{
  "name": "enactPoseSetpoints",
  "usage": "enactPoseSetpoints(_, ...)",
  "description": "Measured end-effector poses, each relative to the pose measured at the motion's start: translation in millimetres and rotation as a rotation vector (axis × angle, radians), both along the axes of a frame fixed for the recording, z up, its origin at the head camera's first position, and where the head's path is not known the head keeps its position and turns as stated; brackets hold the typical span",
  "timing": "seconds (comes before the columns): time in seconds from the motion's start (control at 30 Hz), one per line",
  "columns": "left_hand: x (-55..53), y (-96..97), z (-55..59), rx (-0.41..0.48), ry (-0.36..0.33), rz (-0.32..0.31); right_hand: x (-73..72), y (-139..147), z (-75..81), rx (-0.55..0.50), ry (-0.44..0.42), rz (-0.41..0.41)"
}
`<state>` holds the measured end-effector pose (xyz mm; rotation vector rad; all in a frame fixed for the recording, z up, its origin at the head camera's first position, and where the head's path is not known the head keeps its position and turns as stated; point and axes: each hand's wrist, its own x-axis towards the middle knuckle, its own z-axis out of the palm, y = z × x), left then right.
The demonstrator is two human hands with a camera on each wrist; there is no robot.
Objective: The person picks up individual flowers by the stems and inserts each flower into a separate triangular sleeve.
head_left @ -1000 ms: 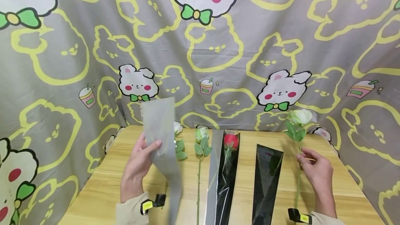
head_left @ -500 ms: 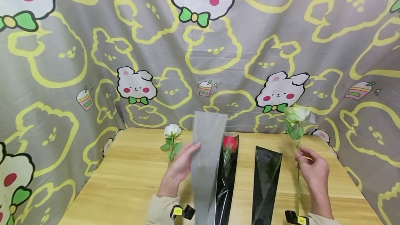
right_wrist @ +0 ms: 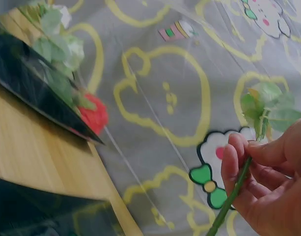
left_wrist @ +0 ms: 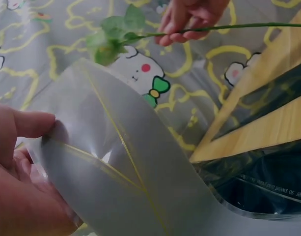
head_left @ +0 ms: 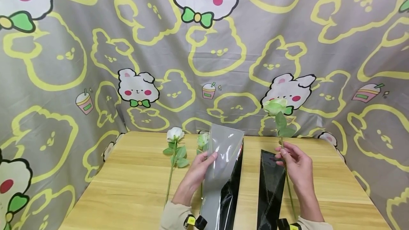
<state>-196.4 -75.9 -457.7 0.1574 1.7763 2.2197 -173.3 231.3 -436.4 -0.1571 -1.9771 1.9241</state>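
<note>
My left hand (head_left: 193, 175) pinches a grey translucent flower sleeve (head_left: 220, 148) near its wide top edge, thumb in front. Gold lines cross the sleeve (left_wrist: 155, 172) in the left wrist view. My right hand (head_left: 298, 168) holds a pale green-white rose (head_left: 275, 107) upright by the stem, just under its leaves; the thumb and fingers pinch the green stem (right_wrist: 234, 196) in the right wrist view. Behind the grey sleeve lies a black sleeve (head_left: 232, 191) with a red rose (right_wrist: 94, 118) in it, mostly hidden in the head view. Another black sleeve (head_left: 271, 191) lies below the right hand.
A white rose (head_left: 175, 135) with a long stem lies on the wooden table (head_left: 127, 180) at left. A second pale rose (head_left: 203, 140) is partly hidden behind the left hand and grey sleeve. A patterned grey curtain (head_left: 179, 56) hangs around the table's far side.
The left hand has carried the grey sleeve rightward, over the black sleeve with the red rose. The right hand has moved left with its rose, which now tilts left above the other black sleeve.
</note>
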Motion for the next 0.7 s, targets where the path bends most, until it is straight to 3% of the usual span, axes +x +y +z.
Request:
enactPoseSetpoints(0.23, 2.4, 0.0, -2.2, -0.057, 0.054, 0.04, 4.9, -17, 4.9, -0.192, -0.003, 0.069)
enactPoseSetpoints(0.47, 3.0, 2.7, -0.5, -0.059, 0.074, 0.069, 10.5, -24, 24.9, -0.404, 0.114, 0.126)
enactPoseSetpoints(0.53, 2.8, 4.6, -0.2, -0.06, 0.076, 0.088, 12.4, -26, 34.6, -0.379, 0.147, 0.101)
enactPoseSetpoints(0.7, 1.7, 6.1, -1.6, -0.073, 0.071, 0.139, 15.1, -31, 62.1, -0.178, 0.192, 0.038)
